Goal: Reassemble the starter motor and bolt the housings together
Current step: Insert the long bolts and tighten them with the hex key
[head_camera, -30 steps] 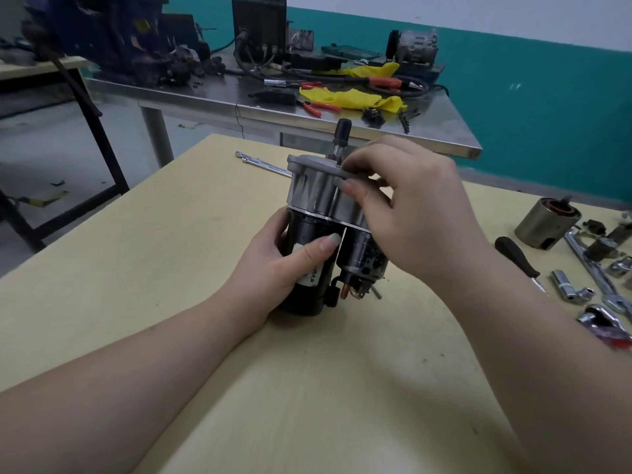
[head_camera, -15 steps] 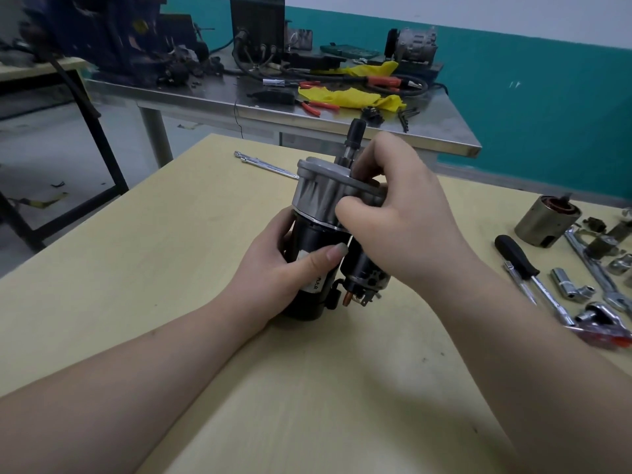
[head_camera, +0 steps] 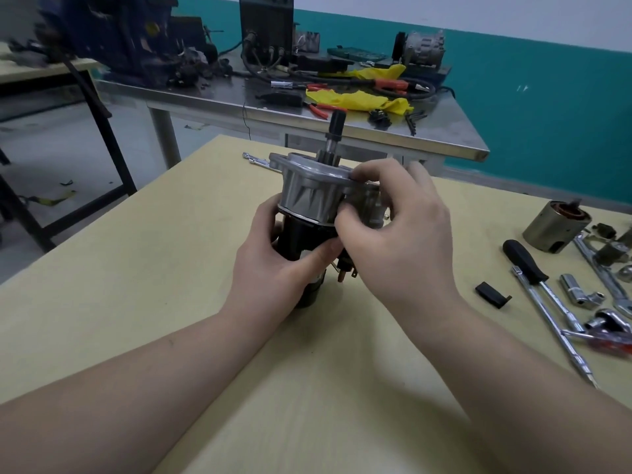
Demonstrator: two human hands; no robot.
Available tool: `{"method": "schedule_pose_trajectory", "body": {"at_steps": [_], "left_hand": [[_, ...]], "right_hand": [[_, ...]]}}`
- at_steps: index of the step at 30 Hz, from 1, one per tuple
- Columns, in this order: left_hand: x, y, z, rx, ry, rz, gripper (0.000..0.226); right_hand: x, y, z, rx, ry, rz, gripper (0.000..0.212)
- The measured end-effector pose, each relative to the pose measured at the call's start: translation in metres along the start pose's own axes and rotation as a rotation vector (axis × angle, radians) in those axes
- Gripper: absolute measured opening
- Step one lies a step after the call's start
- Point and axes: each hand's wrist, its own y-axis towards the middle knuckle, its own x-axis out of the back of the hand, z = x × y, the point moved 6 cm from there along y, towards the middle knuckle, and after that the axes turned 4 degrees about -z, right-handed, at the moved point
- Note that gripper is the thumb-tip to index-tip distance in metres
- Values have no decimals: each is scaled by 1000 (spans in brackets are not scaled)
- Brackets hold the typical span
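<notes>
We hold the starter motor (head_camera: pixel 309 206) upright on the table (head_camera: pixel 136 302): left hand (head_camera: pixel 273 265) wraps the black body, right hand (head_camera: pixel 393 234) pinches the silver housing (label unreadable).

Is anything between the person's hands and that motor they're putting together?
Nothing visible. The left hand grips the black body of the starter motor directly, and the right hand holds the silver housing at its flange. The tools lie apart to the right.

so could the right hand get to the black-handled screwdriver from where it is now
Probably yes, once it lets go: the right hand grips the silver housing, and bare table separates it from the black-handled screwdriver on its right.
</notes>
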Motion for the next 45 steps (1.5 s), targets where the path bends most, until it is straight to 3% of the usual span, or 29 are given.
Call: {"method": "schedule_pose_trajectory", "body": {"at_steps": [8,13,17,20,23,25,28,31,34,40,45], "left_hand": [[2,0,-11,-84,143,-96,75],[1,0,-11,-95,147,-79,80],[0,1,-14,-93,153,-67,79],[-1,2,-9,-83,152,-58,81],[3,6,-2,-56,121,-61,83],[7,11,2,-38,62,-42,82],[9,15,6,-11,-45,29,72],[5,15,7,-22,-112,110,67],[0,15,6,-34,-159,202,71],[-5,14,0,-109,-132,315,69],[-7,14,0,-105,-159,337,70]], "right_hand": [[-13,-11,-13,-326,294,-61,40],[-16,-7,-26,-464,391,-52,37],[-14,-5,-30,-438,338,-46,36],[-14,0,-27,-317,280,-5,26],[-7,13,-19,8,9,117,15],[-1,23,-19,252,-190,151,22],[-2,34,-31,152,19,333,49],[-12,32,-34,56,195,489,49],[-10,32,-32,28,344,519,44],[-10,23,-24,120,410,662,60],[-13,23,-23,101,426,569,69]]}}
